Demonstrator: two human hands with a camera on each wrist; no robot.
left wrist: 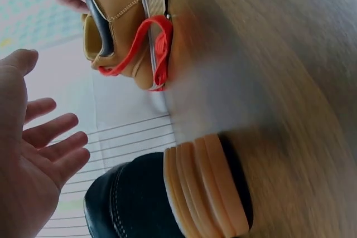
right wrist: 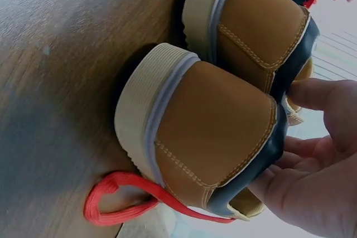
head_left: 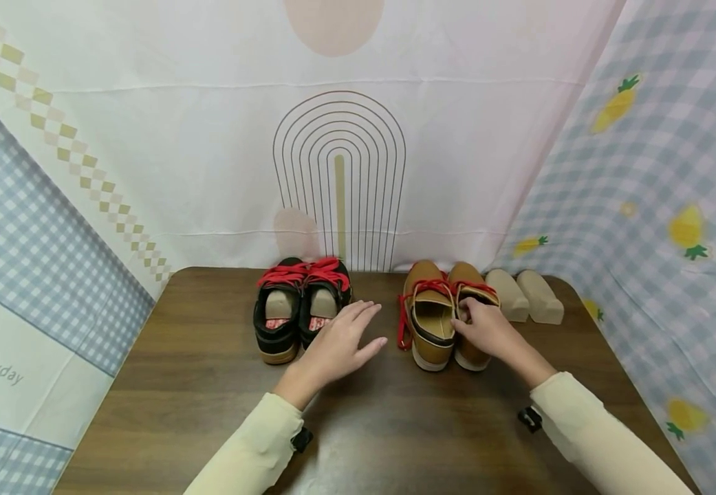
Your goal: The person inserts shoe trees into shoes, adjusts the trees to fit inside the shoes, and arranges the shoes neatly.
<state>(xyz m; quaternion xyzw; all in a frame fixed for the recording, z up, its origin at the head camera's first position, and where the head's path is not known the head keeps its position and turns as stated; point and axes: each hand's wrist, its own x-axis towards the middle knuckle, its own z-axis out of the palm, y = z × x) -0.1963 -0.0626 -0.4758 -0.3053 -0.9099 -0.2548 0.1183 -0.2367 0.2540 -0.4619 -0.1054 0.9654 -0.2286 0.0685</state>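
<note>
Near frame centre, your left hand (head_left: pixel 339 345) is empty, fingers extended, by the black shoes (head_left: pixel 302 304). Right of centre, your right hand (head_left: pixel 486 328), the nearer one, pinches the tan shoes (head_left: pixel 435 322) at their adjoining collars; long axes run up-frame, toes at top, heels toward you.

probably a makeshift studio, walled with printed cloth (head_left: pixel 209 151).

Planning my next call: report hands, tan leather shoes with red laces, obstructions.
Left hand empty, by black red-laced shoes. Right hand pinching collar of right tan shoe. Left tan shoe upright alongside. No obstruction visible.
</note>
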